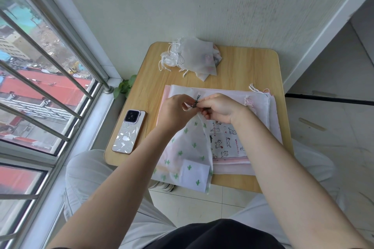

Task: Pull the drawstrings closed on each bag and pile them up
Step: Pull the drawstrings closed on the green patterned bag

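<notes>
A translucent white bag with green cactus print (188,153) hangs from both my hands above the near edge of the wooden table (249,62). My left hand (176,111) and my right hand (218,108) meet at the bag's gathered neck and pinch its dark drawstring (196,102). Under them lies a flat stack of open bags (232,141), the top one printed with cats. A pile of closed white bags (192,58) with knotted white cords sits at the table's far side.
A phone (129,131) in a patterned case lies on the table's left part. A barred window (40,79) runs along the left. A small green plant (124,86) pokes up by the table's left edge. My knees are under the table.
</notes>
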A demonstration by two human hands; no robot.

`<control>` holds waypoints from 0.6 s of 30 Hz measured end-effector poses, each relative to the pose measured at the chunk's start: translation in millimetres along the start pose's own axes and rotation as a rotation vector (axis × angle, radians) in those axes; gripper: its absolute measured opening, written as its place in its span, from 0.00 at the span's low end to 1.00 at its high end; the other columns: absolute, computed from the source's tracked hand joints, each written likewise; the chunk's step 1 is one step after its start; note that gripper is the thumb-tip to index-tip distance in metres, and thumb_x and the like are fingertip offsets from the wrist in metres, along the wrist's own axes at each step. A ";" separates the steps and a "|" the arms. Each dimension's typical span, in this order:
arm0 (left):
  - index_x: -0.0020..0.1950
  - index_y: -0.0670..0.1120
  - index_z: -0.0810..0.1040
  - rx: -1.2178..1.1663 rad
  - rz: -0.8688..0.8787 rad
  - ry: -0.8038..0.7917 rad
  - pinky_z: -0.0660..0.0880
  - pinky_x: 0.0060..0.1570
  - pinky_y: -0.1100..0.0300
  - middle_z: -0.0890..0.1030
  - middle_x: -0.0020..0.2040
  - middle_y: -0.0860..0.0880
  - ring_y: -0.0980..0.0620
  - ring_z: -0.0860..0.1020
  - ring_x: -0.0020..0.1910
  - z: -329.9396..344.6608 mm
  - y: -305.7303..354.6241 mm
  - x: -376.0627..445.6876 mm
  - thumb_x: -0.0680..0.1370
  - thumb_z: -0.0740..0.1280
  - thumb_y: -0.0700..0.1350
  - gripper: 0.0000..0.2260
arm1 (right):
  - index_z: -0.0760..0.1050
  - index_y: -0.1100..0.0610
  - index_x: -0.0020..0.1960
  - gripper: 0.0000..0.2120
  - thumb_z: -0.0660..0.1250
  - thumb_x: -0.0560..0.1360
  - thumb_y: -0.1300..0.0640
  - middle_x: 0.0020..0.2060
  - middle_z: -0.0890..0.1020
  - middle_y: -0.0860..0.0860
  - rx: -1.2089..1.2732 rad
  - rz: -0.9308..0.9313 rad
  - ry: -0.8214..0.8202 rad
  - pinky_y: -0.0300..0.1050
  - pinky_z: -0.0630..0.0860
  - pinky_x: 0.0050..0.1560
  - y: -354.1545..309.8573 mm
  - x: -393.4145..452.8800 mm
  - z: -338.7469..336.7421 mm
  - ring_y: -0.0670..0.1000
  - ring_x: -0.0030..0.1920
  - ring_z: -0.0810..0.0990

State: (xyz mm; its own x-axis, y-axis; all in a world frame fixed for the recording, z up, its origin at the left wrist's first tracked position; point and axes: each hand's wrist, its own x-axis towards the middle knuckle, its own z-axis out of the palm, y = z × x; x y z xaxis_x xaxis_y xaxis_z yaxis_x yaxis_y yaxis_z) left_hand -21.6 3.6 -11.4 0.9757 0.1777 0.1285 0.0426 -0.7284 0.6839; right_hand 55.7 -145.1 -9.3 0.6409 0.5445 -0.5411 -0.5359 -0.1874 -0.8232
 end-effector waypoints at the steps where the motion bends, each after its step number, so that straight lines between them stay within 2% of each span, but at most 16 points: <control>1: 0.47 0.48 0.84 0.024 -0.010 0.010 0.71 0.39 0.68 0.83 0.42 0.55 0.58 0.78 0.38 0.1 0.1 1.7 0.71 0.76 0.49 0.08 | 0.77 0.65 0.44 0.05 0.64 0.78 0.68 0.32 0.73 0.55 -0.004 0.000 0.002 0.40 0.66 0.33 0.2 0.4 -0.1 0.48 0.31 0.69; 5: 0.46 0.45 0.85 0.114 -0.067 0.007 0.65 0.35 0.70 0.83 0.43 0.52 0.56 0.75 0.38 -1.6 4.5 9.2 0.75 0.73 0.45 0.05 | 0.78 0.65 0.46 0.04 0.65 0.78 0.66 0.34 0.77 0.55 0.008 -0.016 0.007 0.39 0.72 0.34 1.6 1.0 -2.2 0.48 0.32 0.73; 9: 0.49 0.44 0.81 0.120 -0.139 -0.141 0.65 0.32 0.71 0.78 0.42 0.54 0.55 0.74 0.37 -8.2 9.0 15.5 0.78 0.68 0.45 0.05 | 0.77 0.69 0.53 0.07 0.66 0.76 0.71 0.37 0.79 0.57 0.009 -0.038 0.034 0.39 0.77 0.37 3.4 -0.2 -3.6 0.50 0.34 0.76; 11: 0.50 0.44 0.79 0.006 -0.253 -0.257 0.67 0.32 0.67 0.76 0.40 0.52 0.55 0.72 0.35 -11.5 9.1 19.3 0.80 0.65 0.45 0.06 | 0.78 0.66 0.49 0.04 0.67 0.75 0.72 0.37 0.80 0.57 -0.013 -0.062 0.048 0.39 0.77 0.37 2.4 -2.9 -3.1 0.50 0.35 0.77; 14: 0.45 0.44 0.73 -0.287 -0.457 -0.421 0.64 0.30 0.63 0.71 0.35 0.49 0.54 0.67 0.30 -20.4 11.3 19.0 0.82 0.60 0.47 0.09 | 0.79 0.64 0.47 0.05 0.67 0.75 0.72 0.37 0.80 0.56 -0.109 -0.097 0.103 0.38 0.79 0.37 0.3 -5.6 -4.1 0.50 0.35 0.78; 18: 0.41 0.44 0.67 -0.279 -0.439 -0.490 0.61 0.30 0.62 0.68 0.34 0.50 0.54 0.64 0.29 -24.6 6.0 18.6 0.82 0.58 0.49 0.12 | 0.81 0.61 0.44 0.05 0.68 0.75 0.69 0.36 0.81 0.55 -0.360 -0.141 0.272 0.41 0.79 0.38 2.9 -0.9 -7.7 0.51 0.36 0.79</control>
State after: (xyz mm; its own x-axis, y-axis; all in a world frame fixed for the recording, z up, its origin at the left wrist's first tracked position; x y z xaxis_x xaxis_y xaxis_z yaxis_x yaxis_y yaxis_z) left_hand -8.5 18.8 12.8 0.8684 0.0505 -0.4933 0.4608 -0.4496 0.7652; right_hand 57.7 -152.4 -12.5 0.8404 0.3597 -0.4055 -0.2393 -0.4251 -0.8730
